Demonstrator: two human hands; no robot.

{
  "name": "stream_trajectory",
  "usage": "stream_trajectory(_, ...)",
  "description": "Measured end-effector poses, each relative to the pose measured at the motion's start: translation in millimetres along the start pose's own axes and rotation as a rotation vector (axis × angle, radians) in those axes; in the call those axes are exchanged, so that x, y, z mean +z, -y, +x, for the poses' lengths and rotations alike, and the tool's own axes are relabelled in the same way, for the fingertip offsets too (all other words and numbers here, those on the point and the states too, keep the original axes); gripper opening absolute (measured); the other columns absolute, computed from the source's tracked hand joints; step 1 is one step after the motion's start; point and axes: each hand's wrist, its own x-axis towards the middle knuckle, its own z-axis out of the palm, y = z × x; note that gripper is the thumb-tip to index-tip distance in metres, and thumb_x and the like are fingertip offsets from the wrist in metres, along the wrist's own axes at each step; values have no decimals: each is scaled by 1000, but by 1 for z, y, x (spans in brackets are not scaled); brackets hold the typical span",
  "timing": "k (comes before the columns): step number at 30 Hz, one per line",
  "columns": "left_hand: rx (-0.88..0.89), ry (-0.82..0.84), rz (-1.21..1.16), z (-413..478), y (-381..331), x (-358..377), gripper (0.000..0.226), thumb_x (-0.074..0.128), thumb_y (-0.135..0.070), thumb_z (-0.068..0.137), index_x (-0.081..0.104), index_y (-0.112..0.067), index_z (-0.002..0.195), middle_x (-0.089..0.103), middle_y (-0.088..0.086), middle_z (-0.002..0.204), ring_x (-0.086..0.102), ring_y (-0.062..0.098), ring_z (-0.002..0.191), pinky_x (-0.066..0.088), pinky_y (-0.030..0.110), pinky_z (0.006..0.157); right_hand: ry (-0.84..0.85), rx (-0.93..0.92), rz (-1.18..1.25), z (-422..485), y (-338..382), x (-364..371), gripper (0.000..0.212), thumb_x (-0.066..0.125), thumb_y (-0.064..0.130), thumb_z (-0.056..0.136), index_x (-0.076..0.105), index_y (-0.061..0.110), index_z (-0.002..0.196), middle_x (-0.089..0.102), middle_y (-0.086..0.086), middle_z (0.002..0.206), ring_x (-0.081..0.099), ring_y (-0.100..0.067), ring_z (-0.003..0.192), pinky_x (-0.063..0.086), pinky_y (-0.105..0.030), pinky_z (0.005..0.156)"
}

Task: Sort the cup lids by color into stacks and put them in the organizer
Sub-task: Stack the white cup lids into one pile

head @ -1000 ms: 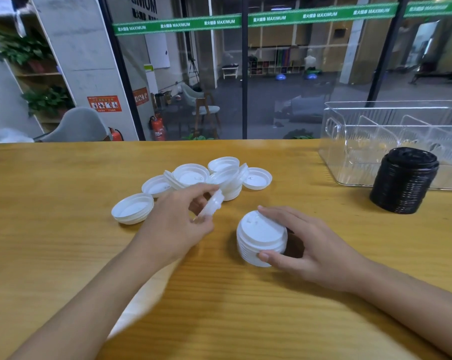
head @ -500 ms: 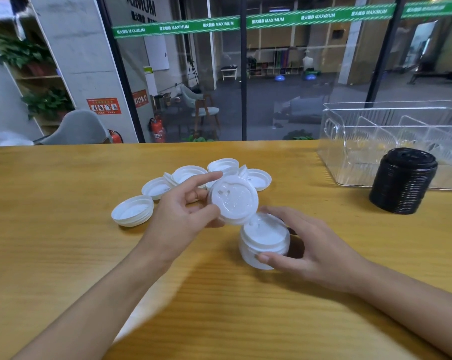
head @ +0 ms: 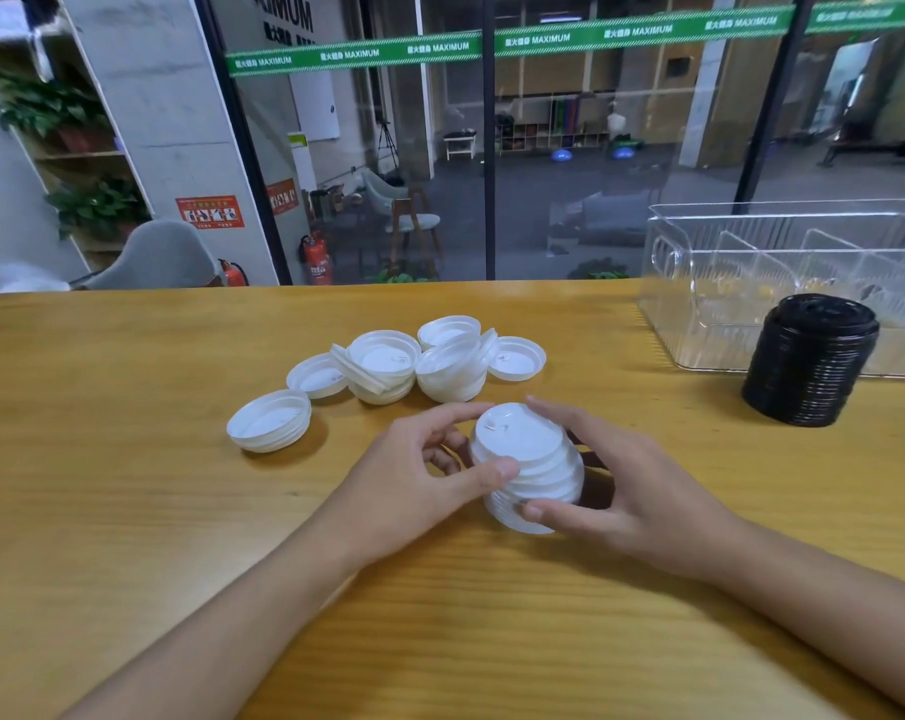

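A stack of white lids (head: 531,467) stands on the wooden table (head: 128,511) in front of me, leaning a little. My left hand (head: 419,475) pinches the top white lid between thumb and forefinger, pressed onto the stack. My right hand (head: 622,485) curls round the stack's right side and base. Several loose white lids (head: 388,363) lie upside down behind the hands. A tall stack of black lids (head: 809,361) stands at the right, in front of the clear organizer (head: 700,283).
The organizer has upright clear dividers and sits at the table's back right edge. One white lid (head: 268,420) lies apart at the left. A glass wall runs behind the table's far edge.
My left hand carried a white lid from the loose pile, turned it top up, and set it down onto the stack that my right hand holds.
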Motion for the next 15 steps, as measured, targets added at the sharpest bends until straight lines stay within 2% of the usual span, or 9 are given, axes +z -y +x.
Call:
stream_trajectory(4, 27, 2, 58, -1, 1, 1, 55, 80, -66, 72, 69, -52, 124, 73, -1, 93, 61, 8, 76, 57, 34, 84, -1, 11, 28, -1, 1, -1, 80, 82, 52, 83, 51, 26, 152, 62, 25, 140, 58, 6, 129, 45, -9, 102)
stream_trajectory(9, 32, 7, 58, -1, 0, 1, 56, 83, -62, 74, 68, -52, 127, 69, -2, 93, 58, 6, 73, 46, 18, 72, 7, -3, 44, -1, -2, -1, 89, 85, 50, 83, 43, 29, 158, 58, 25, 146, 56, 5, 133, 45, -11, 105)
stream_trajectory(15, 61, 13, 90, -2, 0, 5, 46, 87, -50, 81, 70, -52, 124, 66, -2, 88, 55, 4, 71, 44, 16, 69, 12, -59, 0, 1, -1, -1, 81, 81, 55, 86, 49, 26, 155, 54, 20, 151, 51, 5, 138, 37, -10, 110)
